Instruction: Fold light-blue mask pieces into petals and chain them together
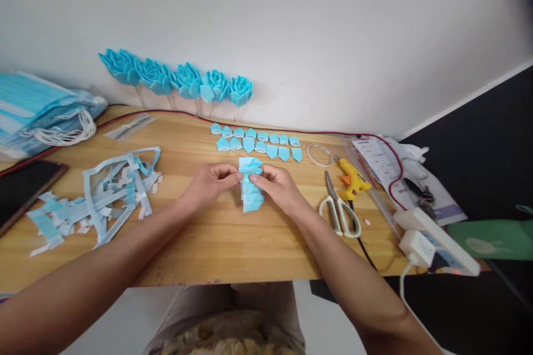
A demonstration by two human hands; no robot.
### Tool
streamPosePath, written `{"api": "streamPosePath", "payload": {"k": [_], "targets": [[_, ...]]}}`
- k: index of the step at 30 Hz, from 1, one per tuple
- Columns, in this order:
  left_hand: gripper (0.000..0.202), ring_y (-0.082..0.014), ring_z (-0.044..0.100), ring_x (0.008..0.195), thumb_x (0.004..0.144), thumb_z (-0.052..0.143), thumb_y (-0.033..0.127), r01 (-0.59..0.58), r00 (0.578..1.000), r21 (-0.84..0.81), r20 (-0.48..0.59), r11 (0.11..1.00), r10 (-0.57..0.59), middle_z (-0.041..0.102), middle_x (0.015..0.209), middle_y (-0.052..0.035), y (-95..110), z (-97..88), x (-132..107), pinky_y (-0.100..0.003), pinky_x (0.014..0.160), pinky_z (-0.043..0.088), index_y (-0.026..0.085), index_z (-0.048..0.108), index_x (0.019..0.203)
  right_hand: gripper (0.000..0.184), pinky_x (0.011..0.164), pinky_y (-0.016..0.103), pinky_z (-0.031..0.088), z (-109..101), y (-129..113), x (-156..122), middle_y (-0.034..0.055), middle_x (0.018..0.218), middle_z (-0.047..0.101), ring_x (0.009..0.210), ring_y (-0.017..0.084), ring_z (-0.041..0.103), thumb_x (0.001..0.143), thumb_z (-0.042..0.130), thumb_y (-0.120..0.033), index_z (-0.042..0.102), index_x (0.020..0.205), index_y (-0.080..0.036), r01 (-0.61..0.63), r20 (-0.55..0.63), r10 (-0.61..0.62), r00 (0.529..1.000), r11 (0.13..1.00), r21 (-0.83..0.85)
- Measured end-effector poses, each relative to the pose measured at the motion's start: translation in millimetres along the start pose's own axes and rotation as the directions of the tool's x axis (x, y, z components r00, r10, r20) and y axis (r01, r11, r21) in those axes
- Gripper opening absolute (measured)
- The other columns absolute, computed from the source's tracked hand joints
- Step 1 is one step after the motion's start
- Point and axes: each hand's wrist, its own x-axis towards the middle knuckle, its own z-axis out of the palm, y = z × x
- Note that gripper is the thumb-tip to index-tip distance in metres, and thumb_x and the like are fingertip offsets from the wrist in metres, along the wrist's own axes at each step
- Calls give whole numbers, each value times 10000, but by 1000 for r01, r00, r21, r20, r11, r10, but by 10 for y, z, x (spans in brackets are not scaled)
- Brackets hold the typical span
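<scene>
Both hands meet over the middle of the wooden table (216, 244). My left hand (210, 183) and my right hand (280, 186) pinch a folded strip of light blue mask fabric (251, 184) from either side, fingers closed on it. The strip stands roughly upright, pleated in several folds. Just behind it lie two rows of small folded blue petals (258, 141). Several finished blue fabric roses (179, 80) lean against the white wall.
Cut blue and white mask scraps (95, 199) lie at left, beside a dark tablet (20, 188) and a stack of face masks (41, 113). At right are scissors (339, 208), a yellow glue gun (353, 177), a tape ring (320, 154), papers and a power strip (437, 241).
</scene>
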Motion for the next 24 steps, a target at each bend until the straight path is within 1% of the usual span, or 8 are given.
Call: {"api": "streamPosePath", "payload": {"k": [4,8,11,14,16,18,21,24], "targets": [[263,-91,475,545,730,627,382,26,1000,-56,-4,998,-26,558,562,29,-22,-5,15,-215,569,405,158,593,596,263,589,232,350,-19,-32,-5,-33,667,502,609,96,432,813,612,-412,566,711,-174,18,13,-18,1000,1000,0],[286,-96,491,544,726,639,409,45,999,-55,-20,997,-46,571,567,24,-34,-22,22,-222,576,422,159,594,595,279,618,234,365,-34,-93,-5,-32,664,507,626,98,447,817,606,-427,582,700,-174,12,21,-13,1000,1000,27],[292,-96,499,551,738,640,416,57,998,-33,-4,998,-57,589,579,17,-24,-32,16,-222,584,425,157,610,604,269,627,234,381,-36,-116,5,-29,682,533,631,96,466,795,631,-435,606,724,-177,26,-54,-23,998,998,62],[312,-95,509,574,763,631,441,51,999,-15,19,999,-51,628,630,1,-12,-38,11,-218,598,432,156,645,637,253,601,230,378,-41,-104,22,-33,652,531,605,93,460,764,666,-417,615,713,-174,45,-146,-37,989,998,53],[328,-98,509,577,769,624,460,49,999,-22,-1,999,-49,636,648,-6,-6,-42,14,-222,596,438,156,654,651,253,586,229,371,-44,-90,28,-35,633,525,590,91,451,763,666,-414,616,701,-173,50,-175,-42,984,998,46],[313,-98,501,567,752,639,465,54,998,-48,-35,997,-56,627,642,1,-4,-44,23,-224,583,435,157,671,706,252,584,228,370,-41,-80,26,-35,635,529,587,91,451,769,662,-415,622,707,-174,51,-163,-42,986,998,46],[300,-94,493,552,711,683,442,71,996,-111,-53,991,-77,603,625,23,-8,-39,34,-222,573,426,165,687,826,250,589,228,374,-31,-72,12,-33,646,536,591,90,455,777,657,-419,631,719,-177,43,-100,-39,994,998,40],[277,-91,491,548,709,691,430,99,992,-149,-67,984,-110,588,607,22,-11,-34,35,-224,579,424,157,655,737,261,605,230,382,-27,-66,2,-29,661,539,609,94,467,800,636,-430,635,732,-179,28,-61,-27,998,999,29]]}}
